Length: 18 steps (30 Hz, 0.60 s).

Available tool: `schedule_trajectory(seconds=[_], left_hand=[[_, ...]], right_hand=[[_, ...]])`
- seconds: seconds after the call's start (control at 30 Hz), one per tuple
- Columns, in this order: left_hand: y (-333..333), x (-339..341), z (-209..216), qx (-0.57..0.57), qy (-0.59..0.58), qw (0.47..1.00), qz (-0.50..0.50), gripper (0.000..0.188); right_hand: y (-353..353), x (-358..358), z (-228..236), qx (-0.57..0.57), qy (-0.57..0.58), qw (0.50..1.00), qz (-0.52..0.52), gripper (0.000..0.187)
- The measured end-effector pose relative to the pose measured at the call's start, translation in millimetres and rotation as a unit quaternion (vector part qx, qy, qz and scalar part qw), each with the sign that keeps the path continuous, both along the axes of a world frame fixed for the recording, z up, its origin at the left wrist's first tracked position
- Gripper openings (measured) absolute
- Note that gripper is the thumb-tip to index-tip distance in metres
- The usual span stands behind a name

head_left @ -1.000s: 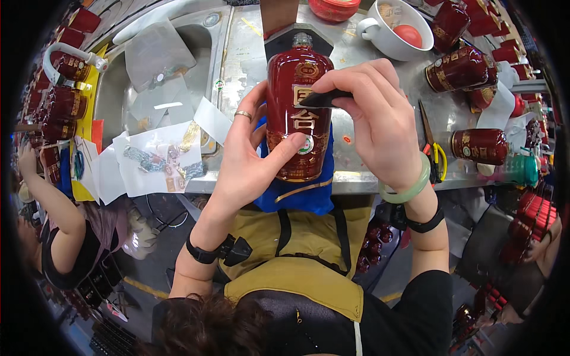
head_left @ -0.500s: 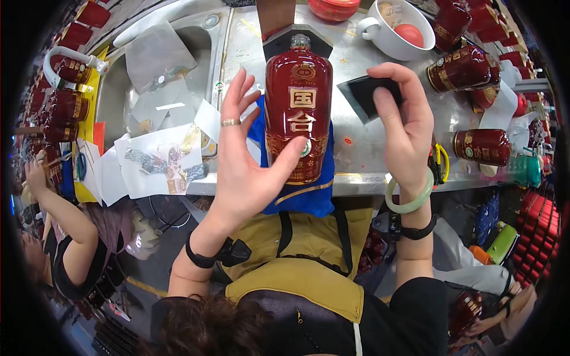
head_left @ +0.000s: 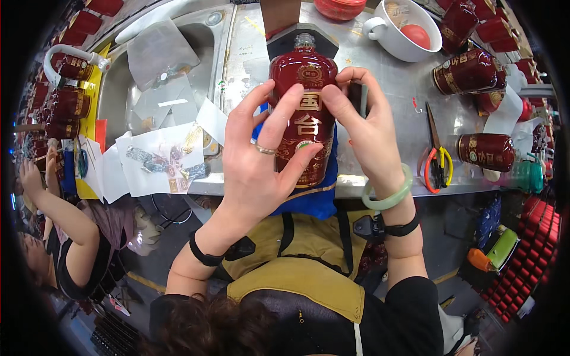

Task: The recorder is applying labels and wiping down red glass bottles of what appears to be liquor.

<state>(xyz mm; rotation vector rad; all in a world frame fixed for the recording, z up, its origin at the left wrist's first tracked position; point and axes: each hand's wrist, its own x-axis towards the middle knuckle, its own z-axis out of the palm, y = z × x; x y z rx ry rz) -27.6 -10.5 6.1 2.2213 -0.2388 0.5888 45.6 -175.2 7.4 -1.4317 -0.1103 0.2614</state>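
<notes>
A dark red glass bottle (head_left: pixel 306 65) with gold lettering lies on a blue cloth (head_left: pixel 314 206), its bare neck pointing away from me over a dark angular block (head_left: pixel 330 47). Spread over its left side and front is my left hand (head_left: pixel 252 148), fingers apart, with the thumb across the lower lettering. At the bottle's right shoulder, my right hand (head_left: pixel 368 124) is bent inward, thumb at the upper label. A thin dark flat piece (head_left: pixel 363 99) shows edge-on between its fingers; most of it is hidden.
Left is a metal sink (head_left: pixel 110 118) with papers and a decal sheet (head_left: pixel 163 157). To the right lie scissors (head_left: pixel 438 157) with red and yellow handles and several red bottles (head_left: pixel 487 151). A white mug (head_left: pixel 409 29) stands behind. At far left, another person's arm (head_left: pixel 65 213) shows.
My right hand has moved left to the bottle with the dark piece, uncovering the scissors. My left hand has shifted right, its fingers now over the bottle's front.
</notes>
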Motion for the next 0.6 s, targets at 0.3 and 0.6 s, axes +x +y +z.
schedule_trajectory(seconds=[0.3,0.6], left_hand=[[-0.7,1.8,2.8,-0.009,-0.011,1.000,0.014,0.065],[-4.1,-12.3,-4.1,-0.162,-0.013,0.984,0.072,0.070]], right_hand=[[-10.5,7.6,38.2,-0.209,-0.111,0.971,0.021,0.030],[10.3,8.2,78.1,-0.382,-0.442,0.803,0.115,0.036]])
